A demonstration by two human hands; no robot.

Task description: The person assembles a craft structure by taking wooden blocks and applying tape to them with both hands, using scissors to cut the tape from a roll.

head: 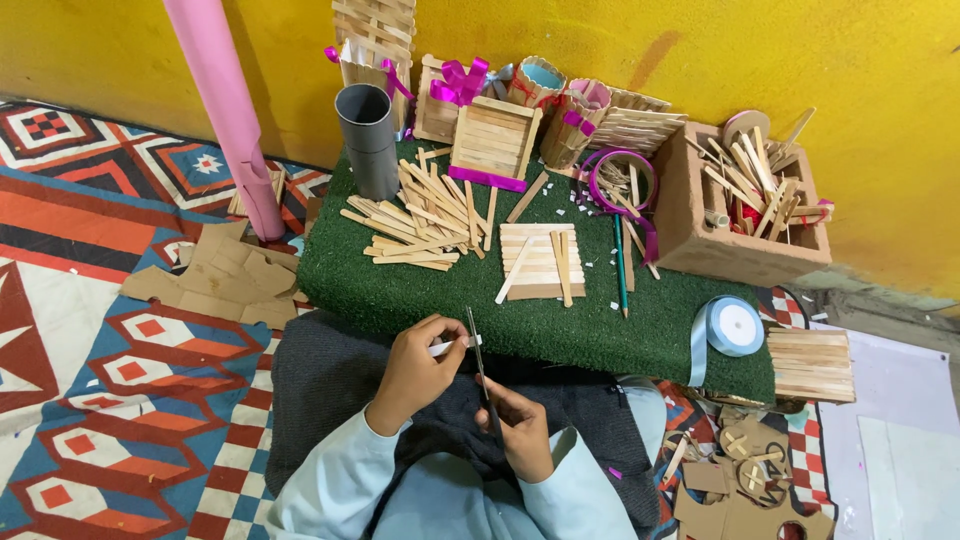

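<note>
My left hand (415, 372) pinches a small white strip (447, 346) just above my lap. My right hand (522, 428) grips the handles of a pair of scissors (477, 352), whose blades point up and close on the strip's right end. Both hands hover at the near edge of a green turf mat (420, 290). On the mat lie a loose heap of wooden craft sticks (420, 215) and a flat panel of glued sticks (540, 262).
A grey tube (367, 140), a pink tube (225, 110), ribboned stick boxes (490, 135), a green pencil (620, 265), a cardboard box of sticks (750, 200), a pale blue ribbon roll (733, 326), cardboard scraps (225, 280) and a patterned rug (100, 300) surround me.
</note>
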